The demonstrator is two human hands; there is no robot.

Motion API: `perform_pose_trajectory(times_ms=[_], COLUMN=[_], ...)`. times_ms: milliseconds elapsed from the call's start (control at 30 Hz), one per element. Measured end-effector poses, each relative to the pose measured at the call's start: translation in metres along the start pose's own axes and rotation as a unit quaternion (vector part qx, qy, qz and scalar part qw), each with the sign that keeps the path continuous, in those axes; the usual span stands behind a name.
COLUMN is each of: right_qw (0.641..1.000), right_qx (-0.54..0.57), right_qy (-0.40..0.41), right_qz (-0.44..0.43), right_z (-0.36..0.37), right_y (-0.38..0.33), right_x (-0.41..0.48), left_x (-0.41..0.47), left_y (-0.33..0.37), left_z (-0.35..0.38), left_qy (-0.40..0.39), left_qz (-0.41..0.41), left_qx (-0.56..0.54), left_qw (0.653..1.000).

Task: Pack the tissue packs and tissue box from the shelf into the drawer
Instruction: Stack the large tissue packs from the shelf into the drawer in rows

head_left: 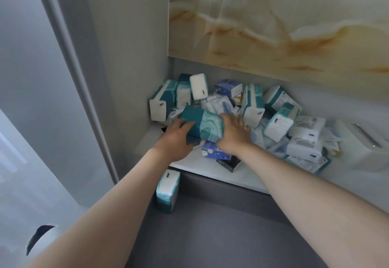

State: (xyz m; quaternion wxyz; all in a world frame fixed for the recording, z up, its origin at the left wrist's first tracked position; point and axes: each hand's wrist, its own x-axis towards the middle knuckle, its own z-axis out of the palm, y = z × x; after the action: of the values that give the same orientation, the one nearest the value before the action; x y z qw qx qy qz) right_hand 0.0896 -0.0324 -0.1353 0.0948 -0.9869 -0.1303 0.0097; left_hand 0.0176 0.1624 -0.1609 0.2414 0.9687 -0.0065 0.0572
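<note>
The white shelf [210, 168] under the marble-patterned panel [273, 21] carries a loose heap of teal-and-white plastic tissue packs [252, 103]. A white rectangular tissue box [362, 141] sits at its right end. At the heap's front a long teal marbled tissue pack [202, 124] lies crosswise. My left hand [176, 139] and right hand [233, 135] take one end each, fingers clamped on it, I judge because it is soft and wide. One upright teal-and-white pack [167, 192] stands below, in what I take for the grey drawer [210, 225].
</note>
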Motion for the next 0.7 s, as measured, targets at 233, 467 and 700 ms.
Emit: perform_pose_trajectory(times_ms=[233,467,700], right_qw=[0.964,0.915,0.852], right_qx=[0.204,0.322,0.508], right_qy=[0.110,0.077,-0.109], right_qz=[-0.131,-0.230,-0.070], right_z=[-0.013,-0.036,-0.037], right_y=[-0.017,-0.030,-0.035], right_x=[-0.012,-0.053,-0.092], left_x=[0.005,-0.024,-0.076], left_y=[0.022,0.038,0.042], left_z=[-0.007,-0.040,-0.052], left_qy=[0.092,0.126,0.121], left_qz=[0.086,0.091,0.034], left_qx=[0.055,0.005,-0.104], left_qw=[0.990,0.988,0.987])
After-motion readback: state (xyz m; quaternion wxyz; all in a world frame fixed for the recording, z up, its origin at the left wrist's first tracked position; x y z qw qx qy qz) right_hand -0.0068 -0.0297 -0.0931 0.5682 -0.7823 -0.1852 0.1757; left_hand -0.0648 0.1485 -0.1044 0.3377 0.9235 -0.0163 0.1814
